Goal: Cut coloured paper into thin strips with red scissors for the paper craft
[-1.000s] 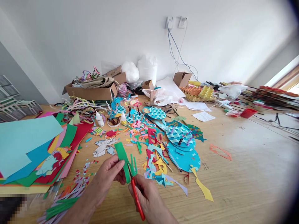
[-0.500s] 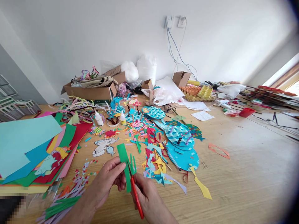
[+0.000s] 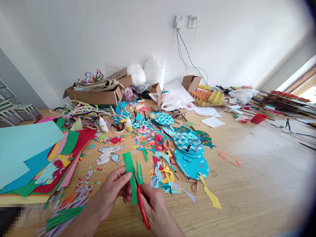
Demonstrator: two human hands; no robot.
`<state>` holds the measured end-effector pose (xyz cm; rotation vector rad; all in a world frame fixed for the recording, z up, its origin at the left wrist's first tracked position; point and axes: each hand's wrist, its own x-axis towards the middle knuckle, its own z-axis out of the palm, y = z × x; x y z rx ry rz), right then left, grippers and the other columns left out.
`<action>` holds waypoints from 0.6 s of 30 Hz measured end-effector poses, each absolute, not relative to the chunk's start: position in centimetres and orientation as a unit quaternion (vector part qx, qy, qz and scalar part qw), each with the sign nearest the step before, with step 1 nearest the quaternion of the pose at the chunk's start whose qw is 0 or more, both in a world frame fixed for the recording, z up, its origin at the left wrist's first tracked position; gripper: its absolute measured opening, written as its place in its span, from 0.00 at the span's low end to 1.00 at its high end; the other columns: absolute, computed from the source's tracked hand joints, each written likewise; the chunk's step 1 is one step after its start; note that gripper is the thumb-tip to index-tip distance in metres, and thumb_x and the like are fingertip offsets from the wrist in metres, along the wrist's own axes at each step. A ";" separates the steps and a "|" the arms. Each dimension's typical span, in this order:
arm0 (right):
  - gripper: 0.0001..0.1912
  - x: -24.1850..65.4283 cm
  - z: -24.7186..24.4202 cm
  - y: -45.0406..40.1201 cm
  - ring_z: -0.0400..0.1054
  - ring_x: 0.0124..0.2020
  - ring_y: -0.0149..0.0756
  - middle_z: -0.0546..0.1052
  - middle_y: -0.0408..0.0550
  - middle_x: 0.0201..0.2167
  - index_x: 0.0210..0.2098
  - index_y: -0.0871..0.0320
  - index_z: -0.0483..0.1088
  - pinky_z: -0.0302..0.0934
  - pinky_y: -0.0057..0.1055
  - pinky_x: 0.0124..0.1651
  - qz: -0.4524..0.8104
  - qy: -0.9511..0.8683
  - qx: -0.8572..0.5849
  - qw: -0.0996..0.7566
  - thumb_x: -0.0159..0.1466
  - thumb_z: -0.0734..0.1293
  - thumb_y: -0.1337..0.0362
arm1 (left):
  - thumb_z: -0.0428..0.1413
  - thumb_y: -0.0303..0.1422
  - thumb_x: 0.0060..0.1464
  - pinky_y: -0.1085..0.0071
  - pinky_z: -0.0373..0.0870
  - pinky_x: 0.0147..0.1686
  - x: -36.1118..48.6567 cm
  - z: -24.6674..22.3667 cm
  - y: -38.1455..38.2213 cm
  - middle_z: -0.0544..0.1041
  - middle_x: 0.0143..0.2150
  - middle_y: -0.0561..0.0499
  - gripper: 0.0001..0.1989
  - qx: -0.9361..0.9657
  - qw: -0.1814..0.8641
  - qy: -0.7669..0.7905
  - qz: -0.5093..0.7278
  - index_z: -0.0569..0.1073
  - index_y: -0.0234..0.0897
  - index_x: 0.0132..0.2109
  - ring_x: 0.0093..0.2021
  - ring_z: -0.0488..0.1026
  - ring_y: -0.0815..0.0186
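Between thumb and fingers, my left hand (image 3: 118,186) pinches a strip of green paper (image 3: 127,160), held upright above the table. My right hand (image 3: 154,200) is closed around a pair of red-handled scissors (image 3: 142,209). Their dark blades lie against the right side of the green paper, where narrow cut slivers (image 3: 139,171) stand apart from the wider piece. Part of the handles is hidden by my right fingers. Just beyond the hands lie paper fish cutouts (image 3: 108,154) and a heap of coloured paper scraps (image 3: 160,171).
Coloured paper sheets (image 3: 27,144) are stacked at left, with cut strips (image 3: 65,217) in front. Glue bottles (image 3: 103,125) stand behind the fish. Blue decorated discs (image 3: 191,164) lie right of the scraps. A cardboard box (image 3: 93,97) and egg trays (image 3: 217,97) sit by the wall.
The view has shifted slightly, so most things sit a little further left. My hands keep the same hold on the green paper and scissors; the cut looks nearly the same.
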<state>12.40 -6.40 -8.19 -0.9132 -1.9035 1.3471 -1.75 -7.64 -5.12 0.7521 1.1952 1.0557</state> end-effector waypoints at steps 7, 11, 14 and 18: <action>0.16 12.4 -8.6 -6.4 0.55 0.21 0.27 0.64 0.40 0.19 0.23 0.60 0.64 0.49 0.22 0.24 0.493 -0.728 -0.373 0.294 0.64 0.54 0.62 | 0.52 0.36 0.51 0.77 0.59 0.19 -1.8 -5.6 -7.3 0.67 0.17 0.58 0.11 0.341 0.589 0.545 0.489 0.65 0.35 0.26 0.18 0.64 0.74; 0.15 12.5 -8.7 -6.5 0.59 0.23 0.27 0.65 0.40 0.20 0.24 0.59 0.64 0.51 0.22 0.27 0.504 -0.724 -0.374 0.287 0.64 0.54 0.62 | 0.53 0.38 0.50 0.77 0.58 0.18 -1.6 -5.7 -7.3 0.67 0.17 0.58 0.12 0.343 0.598 0.543 0.479 0.66 0.35 0.25 0.17 0.63 0.74; 0.15 12.5 -8.7 -6.6 0.62 0.26 0.28 0.67 0.40 0.21 0.26 0.59 0.64 0.52 0.22 0.30 0.514 -0.720 -0.362 0.293 0.65 0.54 0.62 | 0.53 0.38 0.49 0.78 0.58 0.17 -1.5 -5.6 -7.4 0.66 0.17 0.59 0.12 0.342 0.607 0.538 0.474 0.66 0.35 0.25 0.17 0.63 0.74; 0.15 12.5 -8.8 -6.6 0.62 0.26 0.28 0.69 0.41 0.22 0.25 0.59 0.65 0.53 0.22 0.29 0.510 -0.724 -0.349 0.306 0.64 0.54 0.64 | 0.53 0.37 0.50 0.78 0.59 0.17 -1.6 -5.7 -7.5 0.66 0.17 0.59 0.11 0.340 0.613 0.530 0.477 0.66 0.35 0.26 0.17 0.64 0.75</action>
